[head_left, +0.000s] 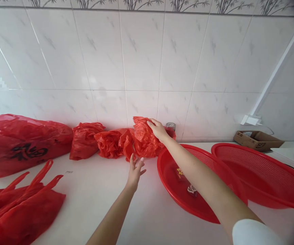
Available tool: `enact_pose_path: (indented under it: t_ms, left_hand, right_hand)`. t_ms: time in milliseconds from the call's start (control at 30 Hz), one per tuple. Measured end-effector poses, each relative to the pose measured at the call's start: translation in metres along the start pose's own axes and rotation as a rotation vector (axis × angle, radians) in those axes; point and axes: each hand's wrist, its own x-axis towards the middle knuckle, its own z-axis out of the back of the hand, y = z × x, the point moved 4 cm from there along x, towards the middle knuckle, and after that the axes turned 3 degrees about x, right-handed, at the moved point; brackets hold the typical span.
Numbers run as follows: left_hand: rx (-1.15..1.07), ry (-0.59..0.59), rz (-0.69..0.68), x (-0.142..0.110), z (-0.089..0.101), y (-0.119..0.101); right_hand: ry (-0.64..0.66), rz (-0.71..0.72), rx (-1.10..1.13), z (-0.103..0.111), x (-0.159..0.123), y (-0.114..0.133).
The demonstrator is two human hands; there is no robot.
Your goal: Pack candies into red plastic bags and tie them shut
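Note:
My right hand [157, 130] is closed on the top of a crumpled red plastic bag [143, 137] that stands against the tiled wall at the back of the white counter [98, 200]. My left hand [135, 170] is open with its fingers spread, just below and in front of that bag, not touching it. To the bag's left lie two more scrunched red bags [109, 143] [84, 139]. My right forearm reaches over a red plastic basin [179, 190].
A large full red bag with black writing [21, 144] lies at far left, with flat red bags [16, 211] in front of it. A red mesh colander [264, 173] sits right of the basin. A small tin [171, 126] and a cardboard tray [257, 140] stand by the wall.

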Motion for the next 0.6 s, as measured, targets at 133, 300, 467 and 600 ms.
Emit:
enact_pose_path:
  t_ms: [133,300,467,600]
  left_hand:
    - [0.034,-0.025,0.029,0.003,0.009,0.004]
    - [0.103,-0.047,0.038,-0.012,0.019,0.012]
    - [0.272,-0.024,-0.001,-0.052,0.039,0.014]
    - [0.479,0.252,0.089,-0.105,0.057,0.014]
  right_hand:
    - [-0.009,0.007,0.074,0.002,0.002,0.016]
    - [0.018,-0.009,0.212,0.011,-0.011,0.041]
    - [0.061,-0.218,0.207,0.017,-0.079,0.069]
    - [0.423,-0.390,0.208,0.008,-0.165,0.109]
